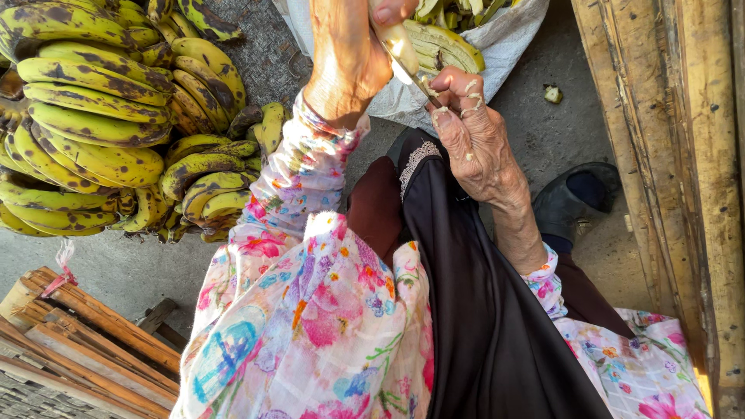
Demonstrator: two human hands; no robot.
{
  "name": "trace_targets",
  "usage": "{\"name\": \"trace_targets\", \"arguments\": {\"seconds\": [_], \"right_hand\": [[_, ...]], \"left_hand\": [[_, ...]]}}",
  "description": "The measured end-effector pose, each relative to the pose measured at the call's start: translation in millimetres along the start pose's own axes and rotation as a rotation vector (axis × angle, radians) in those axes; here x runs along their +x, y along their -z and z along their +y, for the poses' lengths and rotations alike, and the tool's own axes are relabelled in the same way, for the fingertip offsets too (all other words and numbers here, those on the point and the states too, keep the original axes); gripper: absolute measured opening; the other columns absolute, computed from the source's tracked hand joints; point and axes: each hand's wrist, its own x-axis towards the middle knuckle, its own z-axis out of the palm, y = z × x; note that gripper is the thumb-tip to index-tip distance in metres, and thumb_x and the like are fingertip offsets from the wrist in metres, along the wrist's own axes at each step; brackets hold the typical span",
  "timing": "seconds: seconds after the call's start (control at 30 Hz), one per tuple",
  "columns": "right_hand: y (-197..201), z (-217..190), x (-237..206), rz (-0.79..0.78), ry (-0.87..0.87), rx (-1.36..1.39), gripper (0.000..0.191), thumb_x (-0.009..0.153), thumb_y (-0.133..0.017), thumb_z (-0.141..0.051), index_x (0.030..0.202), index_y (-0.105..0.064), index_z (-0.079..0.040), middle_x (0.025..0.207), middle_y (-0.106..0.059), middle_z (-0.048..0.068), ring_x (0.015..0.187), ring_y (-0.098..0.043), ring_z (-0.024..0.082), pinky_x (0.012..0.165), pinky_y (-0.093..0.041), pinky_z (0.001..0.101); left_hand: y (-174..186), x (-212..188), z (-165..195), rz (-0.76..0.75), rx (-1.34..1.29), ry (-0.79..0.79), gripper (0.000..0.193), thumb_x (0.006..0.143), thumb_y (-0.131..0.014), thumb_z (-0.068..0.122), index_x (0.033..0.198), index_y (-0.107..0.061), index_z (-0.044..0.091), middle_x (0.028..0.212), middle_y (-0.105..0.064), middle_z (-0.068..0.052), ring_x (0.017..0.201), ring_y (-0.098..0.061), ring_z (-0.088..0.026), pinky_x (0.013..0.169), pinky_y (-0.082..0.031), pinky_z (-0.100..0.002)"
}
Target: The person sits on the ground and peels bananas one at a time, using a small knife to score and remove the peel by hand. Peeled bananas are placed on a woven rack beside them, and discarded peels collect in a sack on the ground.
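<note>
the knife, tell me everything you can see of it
The knife shows only a short, pale, shiny blade, metal by its look, slanting down to the right. Its handle is hidden inside the right hand, whose fingers close over it. The blade meets the peeled banana held by the left hand, above the white bag.

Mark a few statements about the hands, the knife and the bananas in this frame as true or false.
1. The left hand holds a peeled banana. True.
2. The right hand is empty. False: it holds a knife against the peeled banana.
3. A pile of green-yellow bananas with dark spots lies to the person's left. True.
4. The white sack ahead holds oranges. False: banana peels lie in it.
5. Both sleeves are plain grey. False: the sleeves are floral, pink and white.
</note>
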Motion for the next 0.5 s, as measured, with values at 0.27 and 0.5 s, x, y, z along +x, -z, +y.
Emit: {"name": "trace_targets", "arguments": {"seconds": [0.27, 0.5], "right_hand": [[-12.4, 6.0, 7.2, 0.114, 0.043, -0.182, 0.023, 0.113, -0.049, -0.011, 0.136, -0.046, -0.005, 0.104, -0.066, 0.010, 0.085, -0.064, 0.014, 0.082, -0.054, 0.0297], [-14.5, 4.2, 7.6, 0.122, 0.105, -0.213, 0.022, 0.118, -0.047, -0.015, 0.135, -0.044, -0.001, 0.102, -0.068, 0.010, 0.084, -0.070, 0.018, 0.083, -0.056, 0.0300]], "left_hand": [[-27.6, -6.4, 14.6, 0.137, -1.984, 0.858, 0.027, 0.108, -0.058, 0.029, 0.097, -0.053, 0.004, 0.092, -0.055, -0.008, 0.072, -0.051, -0.017, 0.059, -0.043, -0.033], [-31.7, -23.3, 14.7, 0.073, -1.373, 0.576, 0.036, 0.110, -0.057, 0.035, 0.118, -0.058, 0.001, 0.113, -0.064, -0.010, 0.111, -0.067, -0.023, 0.106, -0.056, -0.038]]}}
